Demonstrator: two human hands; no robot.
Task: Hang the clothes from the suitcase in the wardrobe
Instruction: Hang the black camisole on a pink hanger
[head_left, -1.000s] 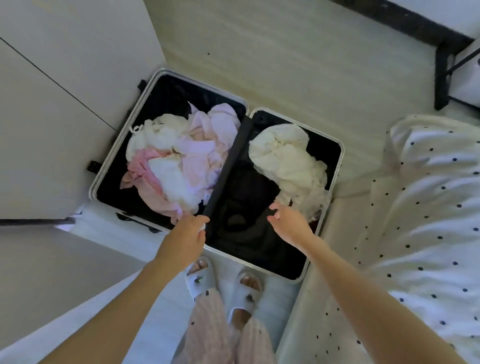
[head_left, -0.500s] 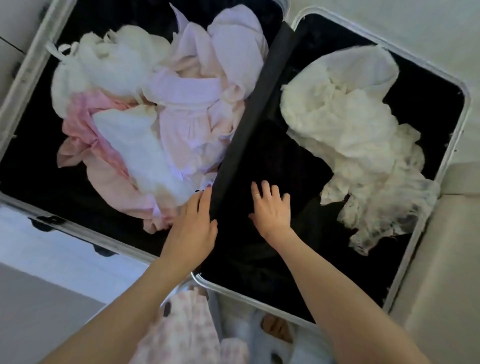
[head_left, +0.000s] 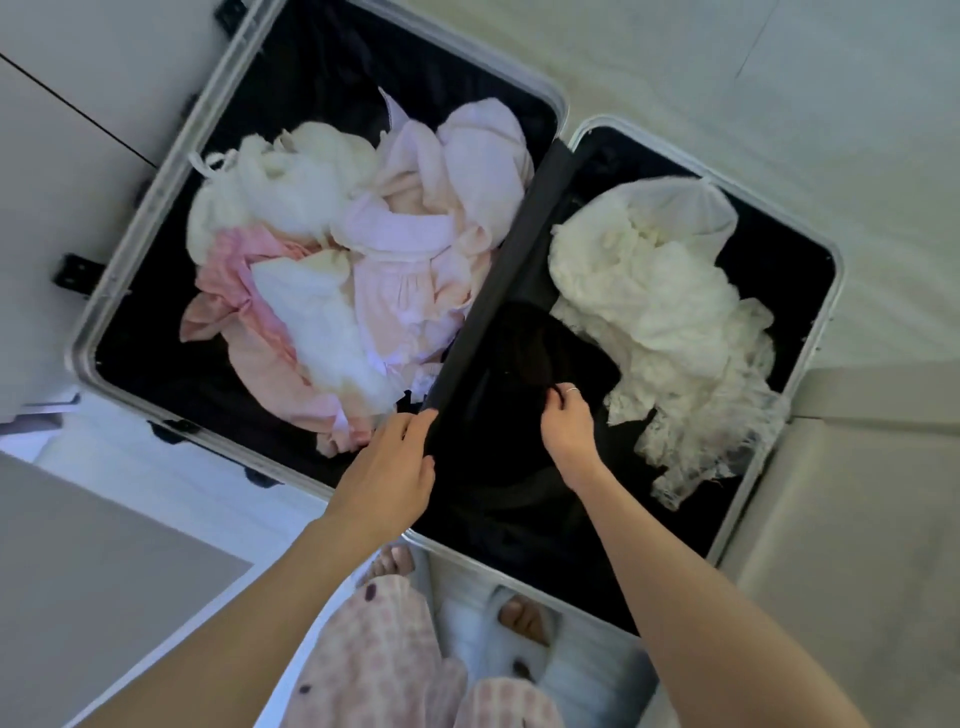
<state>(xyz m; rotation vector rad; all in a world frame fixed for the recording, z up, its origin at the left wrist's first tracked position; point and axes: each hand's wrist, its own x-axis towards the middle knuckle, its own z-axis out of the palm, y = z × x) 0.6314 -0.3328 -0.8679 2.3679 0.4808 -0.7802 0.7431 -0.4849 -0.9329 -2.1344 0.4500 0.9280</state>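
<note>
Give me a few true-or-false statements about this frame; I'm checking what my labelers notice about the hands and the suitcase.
1. The suitcase lies open on the floor. True.
2. The pink clothes sit in the half on the picture's right. False: they fill the left half; the right half holds a white lacy garment.
3. The right hand pinches dark fabric in the right half. True.
4. The left hand holds a hanger. False: its fingers rest on the dark divider between the halves.
5. The white lacy garment is being lifted out. False: neither hand touches it.
</note>
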